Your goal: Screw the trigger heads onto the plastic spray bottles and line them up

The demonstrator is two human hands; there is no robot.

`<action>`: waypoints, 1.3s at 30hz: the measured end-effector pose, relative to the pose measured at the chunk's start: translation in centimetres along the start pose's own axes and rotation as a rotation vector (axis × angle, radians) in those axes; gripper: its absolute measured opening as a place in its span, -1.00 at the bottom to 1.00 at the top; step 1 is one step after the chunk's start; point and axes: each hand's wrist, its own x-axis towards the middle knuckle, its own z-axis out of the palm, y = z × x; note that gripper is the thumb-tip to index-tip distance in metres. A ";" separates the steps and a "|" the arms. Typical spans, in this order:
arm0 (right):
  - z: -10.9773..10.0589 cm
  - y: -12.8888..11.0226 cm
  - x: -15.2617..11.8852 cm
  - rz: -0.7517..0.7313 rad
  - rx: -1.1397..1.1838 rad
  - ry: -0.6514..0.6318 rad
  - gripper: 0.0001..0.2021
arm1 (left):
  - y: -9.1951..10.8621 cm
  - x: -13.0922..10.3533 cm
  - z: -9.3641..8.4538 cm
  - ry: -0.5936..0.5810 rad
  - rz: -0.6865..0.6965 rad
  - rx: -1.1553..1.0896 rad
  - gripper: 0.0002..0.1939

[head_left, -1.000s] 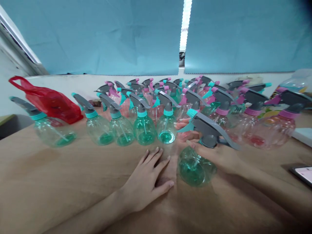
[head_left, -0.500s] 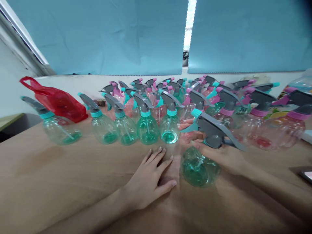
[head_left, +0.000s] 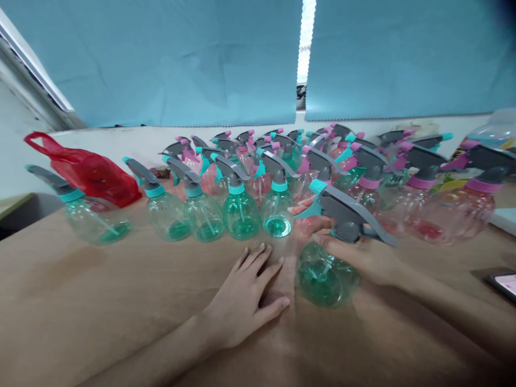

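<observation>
My left hand (head_left: 245, 301) lies flat on the wooden table (head_left: 133, 301), fingers spread, touching no bottle. To its right, my right hand (head_left: 355, 252) is wrapped round the neck of a green spray bottle (head_left: 326, 277) with a grey and turquoise trigger head, which leans slightly. Some of its fingers reach out past the trigger. Behind the hands stands a row of green spray bottles with turquoise collars, among them a bright green one (head_left: 241, 215) and a paler one (head_left: 277, 212) close to my right fingertips.
A red plastic bag (head_left: 94, 174) sits at the back left beside a green bottle (head_left: 94, 217). Several pink bottles (head_left: 451, 215) stand at the right, with more crowded behind. A phone (head_left: 503, 285) lies at the right edge. Blue sheeting (head_left: 181, 64) covers the wall behind.
The view has shifted slightly, so most things appear a little further left and more of the phone shows. Both hands keep the same poses, the right still holding the green bottle.
</observation>
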 end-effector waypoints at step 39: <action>9.5 -2.3 0.0 -0.078 0.228 0.030 -0.72 | 1.5 -7.2 -1.8 0.393 -0.055 -0.186 -0.21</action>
